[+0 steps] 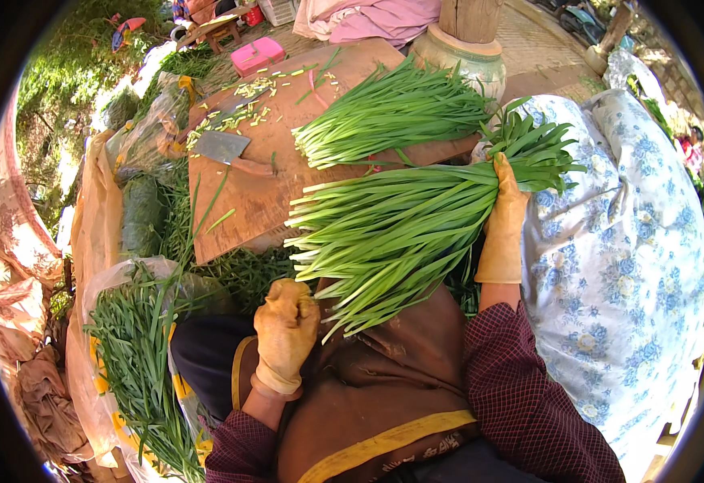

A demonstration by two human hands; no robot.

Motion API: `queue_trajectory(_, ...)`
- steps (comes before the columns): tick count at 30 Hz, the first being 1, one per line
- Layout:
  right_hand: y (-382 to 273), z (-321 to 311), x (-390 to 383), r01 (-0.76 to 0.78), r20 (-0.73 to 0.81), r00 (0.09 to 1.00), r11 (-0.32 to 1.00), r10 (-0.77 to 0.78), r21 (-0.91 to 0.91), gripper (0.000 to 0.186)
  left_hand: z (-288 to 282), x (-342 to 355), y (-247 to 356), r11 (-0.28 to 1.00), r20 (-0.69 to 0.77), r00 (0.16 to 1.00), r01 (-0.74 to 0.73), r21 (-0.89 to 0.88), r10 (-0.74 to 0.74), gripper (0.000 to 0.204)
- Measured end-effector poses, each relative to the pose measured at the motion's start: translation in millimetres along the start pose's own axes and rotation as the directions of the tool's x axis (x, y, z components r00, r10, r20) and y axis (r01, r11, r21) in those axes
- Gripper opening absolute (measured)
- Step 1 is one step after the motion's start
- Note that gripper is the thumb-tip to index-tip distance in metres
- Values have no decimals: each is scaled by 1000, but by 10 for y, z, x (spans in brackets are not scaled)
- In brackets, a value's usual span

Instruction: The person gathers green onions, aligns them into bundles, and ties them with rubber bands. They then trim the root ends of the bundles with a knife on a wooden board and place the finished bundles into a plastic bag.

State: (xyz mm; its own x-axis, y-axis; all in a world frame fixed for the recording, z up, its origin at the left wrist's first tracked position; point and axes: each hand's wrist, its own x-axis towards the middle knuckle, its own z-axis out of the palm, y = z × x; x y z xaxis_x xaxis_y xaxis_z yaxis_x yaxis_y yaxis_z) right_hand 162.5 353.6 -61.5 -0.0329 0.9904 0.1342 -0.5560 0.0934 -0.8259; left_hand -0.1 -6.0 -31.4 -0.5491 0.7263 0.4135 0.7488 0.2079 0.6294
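My right hand [507, 208], in a tan rubber glove, grips a big bunch of garlic chives [404, 217] near its leafy tips. The long green stalks fan out to the left over my lap, their pale ends loose. Just below those ends is my left hand [286, 326], gloved too, its fingers curled closed; whatever they hold, if anything, is hidden. Beyond the held bunch, a second bunch of garlic chives [396, 113] lies on the brown wooden board [275, 197]. A cleaver [227, 151] rests on the board's left part among short pale stalk trimmings [259, 101].
At my left stands a plastic bag of loose greens [138, 346]. A blue-flowered cloth [614, 241] covers a bulky heap on the right. Behind the board are a pink box [257, 55], a glazed pot [461, 63] and a pink cloth [380, 20]. A brown apron [392, 378] covers my lap.
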Motion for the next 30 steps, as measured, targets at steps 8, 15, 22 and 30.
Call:
queue_trajectory(8, -59, -28, -80, -40, -4, 999, 999, 40, -25, 36, -484, -189, -23, 548, 284, 759, 629, -551, -585, 41)
queue_trajectory(15, -138, -19, -171, -104, 23, 994, 994, 105, -41, 37, -5, -173, 207, 316, 641, 668, 744, -589, -377, 23)
queue_trajectory(22, -149, -37, -144, -90, -4, 996, 994, 90, -69, 37, 55, -129, 411, 197, 573, 650, 729, -655, -500, 7)
queue_trajectory(30, -134, 14, -156, -41, -19, 999, 998, 40, -43, 39, 10, -195, 480, 129, 424, 736, 563, -816, -527, 6)
